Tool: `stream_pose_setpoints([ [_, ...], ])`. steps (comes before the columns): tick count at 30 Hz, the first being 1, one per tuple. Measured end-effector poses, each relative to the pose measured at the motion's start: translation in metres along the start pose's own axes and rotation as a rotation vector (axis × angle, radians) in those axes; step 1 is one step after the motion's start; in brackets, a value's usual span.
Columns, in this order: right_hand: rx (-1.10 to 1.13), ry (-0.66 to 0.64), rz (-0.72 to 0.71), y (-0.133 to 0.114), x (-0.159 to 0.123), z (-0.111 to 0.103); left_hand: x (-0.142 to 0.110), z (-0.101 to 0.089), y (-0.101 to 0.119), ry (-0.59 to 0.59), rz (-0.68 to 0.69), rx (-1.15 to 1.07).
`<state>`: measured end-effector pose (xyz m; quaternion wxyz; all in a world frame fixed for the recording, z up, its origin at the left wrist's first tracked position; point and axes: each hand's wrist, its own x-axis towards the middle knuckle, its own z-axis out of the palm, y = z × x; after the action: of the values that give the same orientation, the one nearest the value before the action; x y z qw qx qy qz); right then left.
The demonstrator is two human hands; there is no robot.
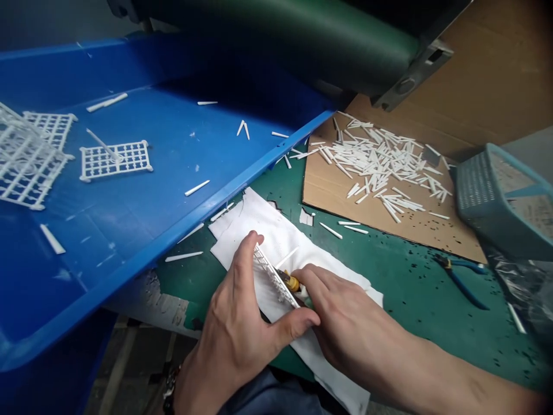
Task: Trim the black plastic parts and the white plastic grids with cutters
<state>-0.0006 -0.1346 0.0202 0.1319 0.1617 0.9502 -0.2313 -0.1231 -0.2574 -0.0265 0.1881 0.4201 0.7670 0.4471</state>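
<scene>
My left hand (pixel 237 323) grips a white plastic grid (pixel 274 276) by its two ends, between thumb and fingers, tilted on edge. A thin white tapered peg (pixel 287 257) sticks out from the grid's right face. In my right hand (pixel 337 305) are cutting pliers (pixel 288 280) with a yellow part near the jaws, their tip against the grid by the peg's base. My fingers hide most of the pliers' handles. Both hands are over a folded white cloth (pixel 263 219) on the green mat (pixel 415 300).
A large blue tray (pixel 164 150) at the left holds more white grids (pixel 116 161) and loose pegs. On a cardboard sheet (pixel 319 187) lies a heap of white pegs (pixel 380 158). Blue-handled pliers (pixel 464 279) and a light-blue basket (pixel 496 202) are at the right. A green roller (pixel 328 40) hangs above.
</scene>
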Motion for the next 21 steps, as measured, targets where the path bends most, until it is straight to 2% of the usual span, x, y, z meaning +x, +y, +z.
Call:
stream_pose_setpoints([
  [4,0.049,0.348,-0.082,0.003,-0.001,0.034,-0.003,-0.001,0.001,-0.004,-0.024,-0.02],
  [6,0.066,0.436,-0.09,0.001,-0.003,0.043,-0.003,-0.005,0.001,-0.005,0.004,-0.027],
  [7,0.093,0.425,-0.094,-0.001,-0.004,0.042,-0.004,-0.009,0.001,-0.016,0.032,-0.024],
  [9,0.212,0.317,-0.092,-0.002,-0.008,0.03,-0.005,-0.017,0.003,-0.051,0.095,0.011],
  [12,0.561,0.2,-0.012,0.004,-0.016,-0.001,-0.01,-0.029,0.006,-0.007,0.149,0.126],
  [14,0.896,0.248,0.052,0.015,-0.018,-0.016,-0.014,-0.032,0.006,0.096,0.181,0.222],
  [17,1.359,0.356,0.152,0.036,-0.014,-0.02,-0.018,-0.031,0.001,0.209,0.227,0.364],
  [19,1.544,0.374,0.223,0.048,-0.009,-0.013,-0.017,-0.029,-0.001,0.189,0.207,0.453],
  [21,1.649,0.364,0.265,0.055,-0.007,-0.006,-0.015,-0.028,0.001,0.115,0.155,0.527],
])
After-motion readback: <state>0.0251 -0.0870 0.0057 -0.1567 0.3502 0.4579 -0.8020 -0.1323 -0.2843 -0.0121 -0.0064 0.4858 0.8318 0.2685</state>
